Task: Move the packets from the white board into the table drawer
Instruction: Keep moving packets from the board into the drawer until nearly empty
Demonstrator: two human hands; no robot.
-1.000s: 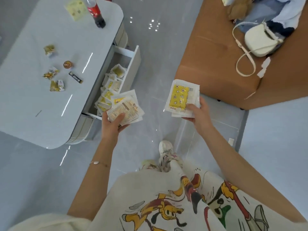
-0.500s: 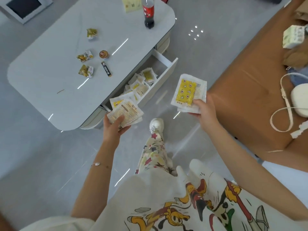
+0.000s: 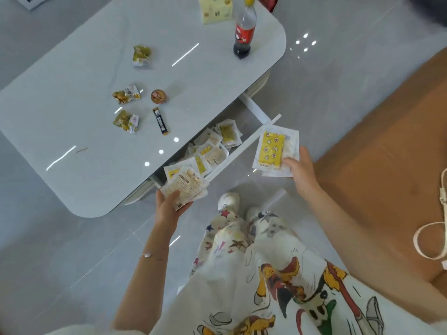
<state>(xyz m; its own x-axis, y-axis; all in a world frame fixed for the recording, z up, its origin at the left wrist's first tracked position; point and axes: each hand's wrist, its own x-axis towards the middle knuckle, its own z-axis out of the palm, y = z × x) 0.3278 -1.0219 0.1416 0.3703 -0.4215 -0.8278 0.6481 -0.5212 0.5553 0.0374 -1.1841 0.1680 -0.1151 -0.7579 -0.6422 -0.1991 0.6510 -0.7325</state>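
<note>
1. My left hand point(image 3: 169, 209) grips a fanned stack of packets point(image 3: 183, 183), thumb on top, at the near end of the open drawer point(image 3: 244, 151).
2. My right hand point(image 3: 300, 170) pinches a few more, a yellow-starred packet point(image 3: 274, 151) uppermost, just outside the drawer's front panel.
3. I'd carry each bundle over that panel and lower it flat onto the pile inside point(image 3: 217, 146) before letting go, so that nothing slips to the floor.
4. Beyond, the table point(image 3: 96, 165) holds loose snacks.
</note>
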